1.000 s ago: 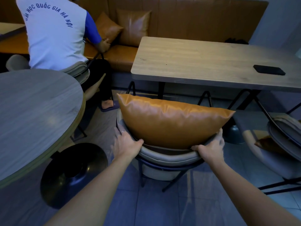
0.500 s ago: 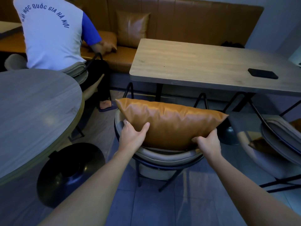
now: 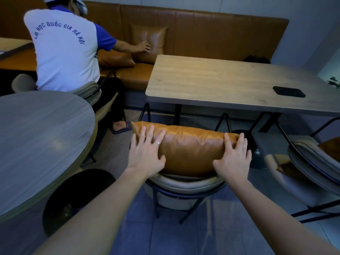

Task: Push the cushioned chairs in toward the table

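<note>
Both hands lie flat and spread on an orange leather cushion (image 3: 189, 144) that leans against the backrest of a grey padded chair (image 3: 185, 183). The left hand (image 3: 145, 153), a ring on one finger, presses the cushion's left end with fingers splayed; the right hand (image 3: 233, 159) presses its right end the same way. Neither hand is closed around anything, palms simply resting on the leather.

The chair stands on the tiled floor (image 3: 211, 234) just in front of the rectangular wooden tabletop (image 3: 211, 81), its cushion top sitting below the near edge. A black phone (image 3: 288, 91) lies on the right part of that tabletop. To the right stands a second grey chair (image 3: 312, 172), with another orange cushion partly seen on it at the frame's edge.

At the left is a round grey tabletop (image 3: 36, 137) over a black disc base (image 3: 73, 199). Beyond it another person in a white and blue shirt (image 3: 62, 52) reaches toward a cushion on the orange bench seat (image 3: 211, 34) along the wall.
</note>
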{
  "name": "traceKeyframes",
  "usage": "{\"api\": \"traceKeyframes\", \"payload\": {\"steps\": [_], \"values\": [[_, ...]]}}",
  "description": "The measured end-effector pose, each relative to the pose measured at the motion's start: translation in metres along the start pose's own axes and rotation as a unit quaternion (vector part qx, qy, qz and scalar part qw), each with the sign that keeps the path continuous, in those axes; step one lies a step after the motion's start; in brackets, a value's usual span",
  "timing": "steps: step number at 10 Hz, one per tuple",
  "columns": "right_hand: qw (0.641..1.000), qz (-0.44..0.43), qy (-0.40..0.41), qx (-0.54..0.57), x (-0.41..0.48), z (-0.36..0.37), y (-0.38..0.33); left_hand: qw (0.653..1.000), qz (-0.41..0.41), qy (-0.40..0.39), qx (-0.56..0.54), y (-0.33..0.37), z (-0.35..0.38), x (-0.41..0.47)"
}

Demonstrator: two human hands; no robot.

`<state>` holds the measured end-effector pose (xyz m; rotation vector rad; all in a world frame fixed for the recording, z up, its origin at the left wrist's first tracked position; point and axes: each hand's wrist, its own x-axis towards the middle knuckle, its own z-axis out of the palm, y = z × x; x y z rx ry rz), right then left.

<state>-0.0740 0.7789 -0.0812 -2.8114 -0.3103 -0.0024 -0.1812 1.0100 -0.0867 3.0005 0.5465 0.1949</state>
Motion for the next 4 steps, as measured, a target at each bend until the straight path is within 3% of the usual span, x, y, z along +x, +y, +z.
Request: {"api": "traceKeyframes", "payload": {"steps": [1,2,4], "values": [[0.996,-0.005,-0.026,-0.080,-0.001,-0.007,0.000,0.999,-0.016,-0.038,-0.001,0.001,-0.001,-0.004],[0.984,-0.070,-0.020,-0.161,0.000,-0.021,-0.004,0.998,-0.020,-0.050,0.019,0.006,-0.017,0.000],[0.974,-0.164,-0.103,-0.116,0.007,-0.070,-0.033,0.998,0.023,-0.018,0.053,0.027,-0.074,0.010]]}}
